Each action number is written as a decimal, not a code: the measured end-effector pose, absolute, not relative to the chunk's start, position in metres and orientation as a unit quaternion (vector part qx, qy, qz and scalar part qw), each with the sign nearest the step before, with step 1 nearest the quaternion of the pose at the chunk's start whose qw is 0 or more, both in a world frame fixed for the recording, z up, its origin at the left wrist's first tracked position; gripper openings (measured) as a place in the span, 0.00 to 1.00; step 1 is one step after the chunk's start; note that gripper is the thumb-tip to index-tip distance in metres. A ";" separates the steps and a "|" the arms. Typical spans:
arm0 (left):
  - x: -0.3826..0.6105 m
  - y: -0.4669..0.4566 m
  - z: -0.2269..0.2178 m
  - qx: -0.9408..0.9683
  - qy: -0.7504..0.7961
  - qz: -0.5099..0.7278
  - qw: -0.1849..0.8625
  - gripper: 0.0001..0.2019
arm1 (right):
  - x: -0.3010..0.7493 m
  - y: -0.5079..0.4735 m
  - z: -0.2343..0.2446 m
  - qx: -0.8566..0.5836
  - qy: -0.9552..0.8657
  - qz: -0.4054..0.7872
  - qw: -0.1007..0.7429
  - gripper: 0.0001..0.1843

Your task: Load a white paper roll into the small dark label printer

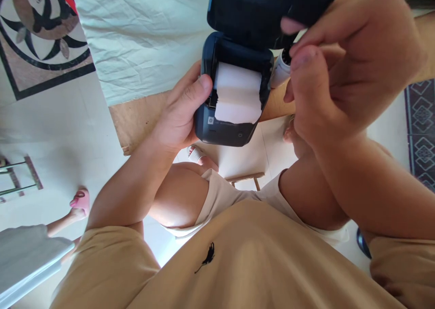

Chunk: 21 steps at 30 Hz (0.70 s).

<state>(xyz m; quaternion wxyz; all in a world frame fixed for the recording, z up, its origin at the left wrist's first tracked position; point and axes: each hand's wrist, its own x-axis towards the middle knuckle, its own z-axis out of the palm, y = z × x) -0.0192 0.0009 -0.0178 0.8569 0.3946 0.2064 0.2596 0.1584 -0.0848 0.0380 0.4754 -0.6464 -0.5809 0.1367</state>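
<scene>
My left hand (183, 105) grips the left side of a black portable receipt printer (222, 134), thumb on its rim. The printer's lid (244, 16) stands open, swung up and away. Inside lies white paper (239, 80), its torn end hanging over the front edge near a Bluetooth mark. My right hand (353, 60) is closed, thumb and fingers pinched together beside the lid. What the pinch holds, if anything, is hidden. A white roll with a dark end (281, 69) shows just behind the right fingers; I cannot tell whether they touch it.
A wooden table (142, 118) with a pale green cloth (142, 32) lies beyond the printer. Another person's pink-slippered foot (80, 202) is at the left, near a metal-barred rack (20, 177). A wooden stool part (246, 178) shows between my legs.
</scene>
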 end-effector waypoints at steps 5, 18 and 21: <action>-0.020 0.000 -0.021 0.420 0.193 0.259 0.848 0.20 | 0.157 -0.084 0.037 -0.664 -0.665 0.022 0.340 0.10; -0.021 -0.003 -0.018 0.453 0.256 0.259 0.814 0.27 | 0.142 -0.078 0.052 -0.752 -0.652 0.080 0.057 0.16; -0.022 -0.003 -0.019 0.466 0.249 0.266 0.806 0.26 | 0.142 -0.074 0.057 -0.753 -0.648 0.101 0.059 0.15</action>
